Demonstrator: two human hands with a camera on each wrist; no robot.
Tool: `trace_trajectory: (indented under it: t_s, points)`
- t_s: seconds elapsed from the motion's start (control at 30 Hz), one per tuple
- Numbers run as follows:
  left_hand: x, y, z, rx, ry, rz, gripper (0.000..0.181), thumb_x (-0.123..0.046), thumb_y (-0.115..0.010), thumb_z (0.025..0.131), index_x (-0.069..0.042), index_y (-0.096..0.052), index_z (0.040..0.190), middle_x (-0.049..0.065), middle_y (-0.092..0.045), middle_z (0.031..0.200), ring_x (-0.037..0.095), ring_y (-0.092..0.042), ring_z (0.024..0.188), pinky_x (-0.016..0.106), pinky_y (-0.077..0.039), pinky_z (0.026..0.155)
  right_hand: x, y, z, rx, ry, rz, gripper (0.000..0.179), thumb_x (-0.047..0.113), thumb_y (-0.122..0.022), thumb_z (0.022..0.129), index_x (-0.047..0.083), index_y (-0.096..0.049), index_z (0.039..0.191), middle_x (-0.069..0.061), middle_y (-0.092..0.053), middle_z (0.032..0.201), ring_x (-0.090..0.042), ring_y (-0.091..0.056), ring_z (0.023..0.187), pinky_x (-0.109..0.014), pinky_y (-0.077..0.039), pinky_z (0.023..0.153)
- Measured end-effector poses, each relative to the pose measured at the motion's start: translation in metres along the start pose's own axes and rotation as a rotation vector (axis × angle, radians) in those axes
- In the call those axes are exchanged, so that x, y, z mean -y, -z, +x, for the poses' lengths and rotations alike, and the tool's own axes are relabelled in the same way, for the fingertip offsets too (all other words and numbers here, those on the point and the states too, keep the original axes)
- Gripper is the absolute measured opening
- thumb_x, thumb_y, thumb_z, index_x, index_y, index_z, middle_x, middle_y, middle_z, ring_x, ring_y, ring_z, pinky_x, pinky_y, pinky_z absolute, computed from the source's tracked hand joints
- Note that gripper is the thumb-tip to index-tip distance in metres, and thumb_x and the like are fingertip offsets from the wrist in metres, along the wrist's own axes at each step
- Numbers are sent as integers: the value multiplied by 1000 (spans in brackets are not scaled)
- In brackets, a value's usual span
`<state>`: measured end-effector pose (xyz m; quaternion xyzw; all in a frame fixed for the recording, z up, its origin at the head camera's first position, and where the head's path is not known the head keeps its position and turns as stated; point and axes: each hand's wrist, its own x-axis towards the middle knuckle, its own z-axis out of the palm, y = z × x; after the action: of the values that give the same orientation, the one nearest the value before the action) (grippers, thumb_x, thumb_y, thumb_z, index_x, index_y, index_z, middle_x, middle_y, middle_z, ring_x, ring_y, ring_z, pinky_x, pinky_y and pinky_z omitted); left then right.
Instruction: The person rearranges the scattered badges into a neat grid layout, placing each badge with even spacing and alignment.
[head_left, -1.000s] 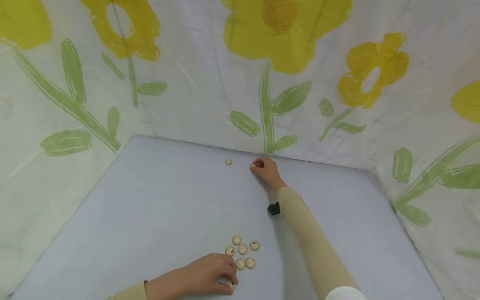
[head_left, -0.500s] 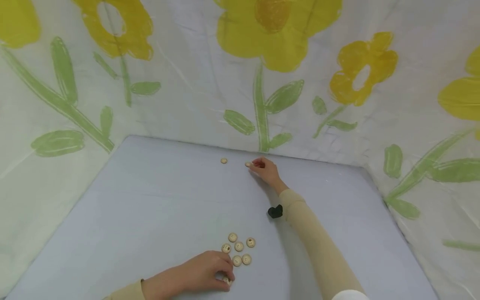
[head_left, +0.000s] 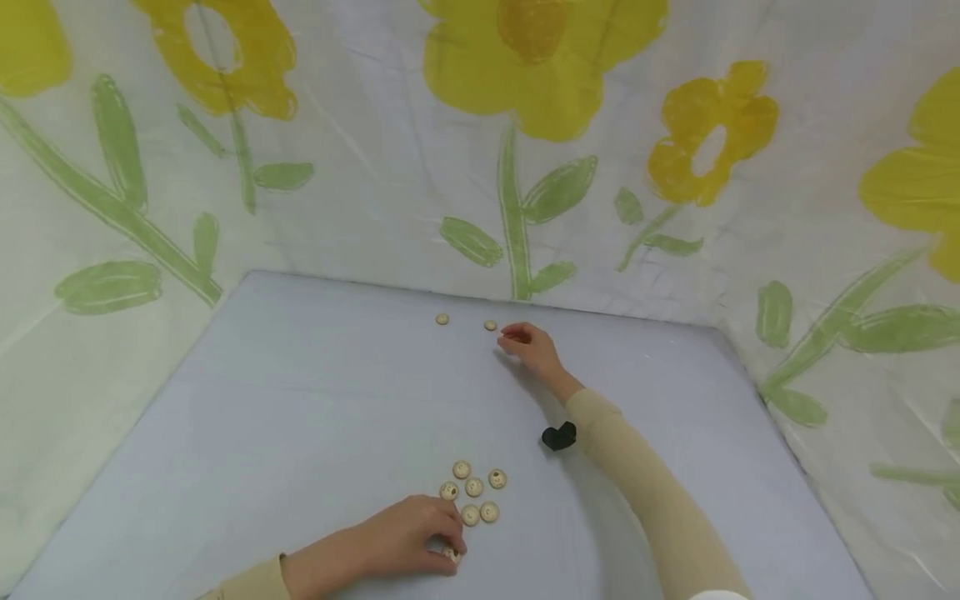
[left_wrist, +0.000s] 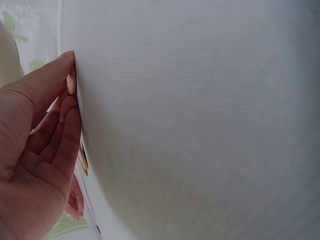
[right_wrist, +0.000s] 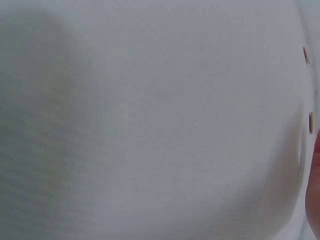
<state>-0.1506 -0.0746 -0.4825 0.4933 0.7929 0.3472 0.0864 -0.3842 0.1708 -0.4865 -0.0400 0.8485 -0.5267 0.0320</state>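
The person wears beige sleeves, the left sleeve (head_left: 251,581) and the right sleeve (head_left: 667,508) alike, plain and ending at the wrist in a cuff (head_left: 590,408) on the right. Beside it shows a small black piece (head_left: 559,436), notched like a heart. The left hand (head_left: 412,533) and right hand (head_left: 534,352) are bare. A white patch (head_left: 720,595) edges the right sleeve, too cropped to identify.

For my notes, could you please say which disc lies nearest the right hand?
The far pair's right disc, beside the right hand; the left disc and near cluster sit farther.
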Motion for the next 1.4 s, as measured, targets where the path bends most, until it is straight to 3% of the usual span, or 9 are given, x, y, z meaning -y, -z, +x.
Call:
trace_trajectory:
  t_s: [0.4, 0.63, 0.93, 1.4]
  points:
    - [1, -1, 1, -8, -12, 0, 13, -18, -80, 79, -14, -75, 91, -13, -63, 91, -7, -55, 87, 12, -44, 80, -3, 2, -20, 14, 21, 50, 28, 17, -73, 89, 3, -66, 112, -8, -68, 104, -19, -63, 97, -24, -47, 77]
    - [1, 0, 1, -18, -37, -4, 13, -18, -80, 80, -14, -75, 91, -12, -64, 91, -6, -56, 87, 12, -44, 80, 0, 3, -33, 33, 22, 17, 26, 17, -71, 90, 4, -67, 112, -7, -68, 102, -18, -62, 94, -24, -47, 76]
    - [1, -1, 1, 5, 10, -6, 14, -20, -80, 80, -15, -75, 91, -15, -63, 91, -7, -55, 86, 15, -46, 80, 1, 4, -50, 66, 34, 37, 27, 17, -70, 91, 2, -66, 113, -9, -68, 103, -17, -61, 94, -25, -47, 79]
    - [-1, 0, 2, 11, 30, -37, 13, -19, -79, 81, -15, -75, 92, -14, -64, 94, -5, -56, 88, 18, -48, 81, -11, 12, -71, 82, 43, 78, 26, 16, -72, 89, 3, -67, 111, -5, -68, 99, -15, -62, 89, -25, -48, 78]
